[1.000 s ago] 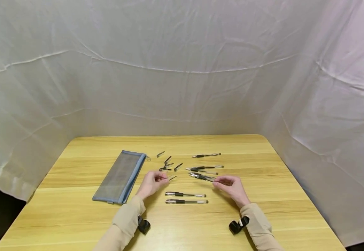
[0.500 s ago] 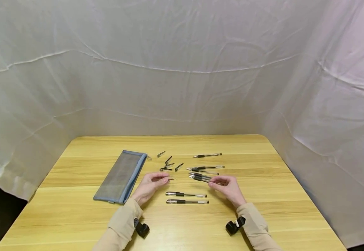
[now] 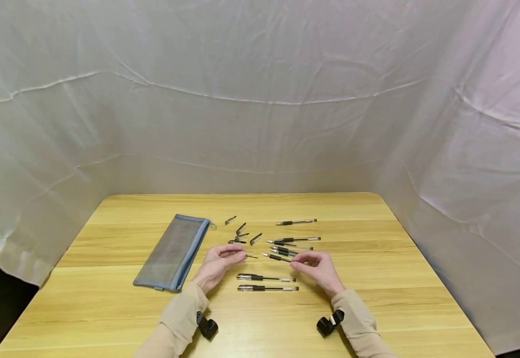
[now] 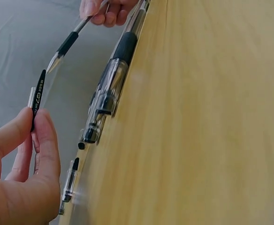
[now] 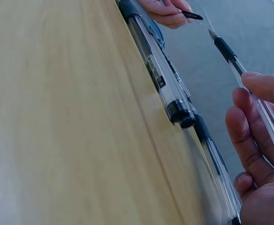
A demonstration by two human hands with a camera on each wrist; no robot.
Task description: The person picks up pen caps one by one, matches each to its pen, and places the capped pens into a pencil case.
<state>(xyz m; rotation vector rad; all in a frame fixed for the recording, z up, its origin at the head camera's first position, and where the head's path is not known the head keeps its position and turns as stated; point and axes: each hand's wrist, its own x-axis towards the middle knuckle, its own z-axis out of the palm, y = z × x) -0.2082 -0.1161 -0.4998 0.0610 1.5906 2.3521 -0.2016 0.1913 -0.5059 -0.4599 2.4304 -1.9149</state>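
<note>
My left hand (image 3: 217,266) pinches a clear pen cap with a black clip (image 4: 39,93) between thumb and fingers. Opposite it, my right hand (image 3: 321,271) holds an uncapped gel pen (image 5: 225,49) by its clear barrel, black grip and metal tip pointing left. In the left wrist view the pen's tip is right at the clip's end; the head view shows a small gap between them. Behind the right hand lie several uncapped pens (image 3: 293,240). Two capped pens (image 3: 266,288) lie side by side in front, between the forearms.
Several loose pen caps (image 3: 255,238) are scattered beyond my left hand. A blue-edged mesh zip pouch (image 3: 172,251) lies on the left of the wooden table (image 3: 260,328). Another uncapped pen (image 3: 296,222) lies farther back. Pale fabric (image 3: 260,124) hangs around the table's back and sides.
My right hand has moved left and slightly toward the left hand, bringing its pen away from the other uncapped pens. The left hand has stayed near its place, the cap shifting slightly.
</note>
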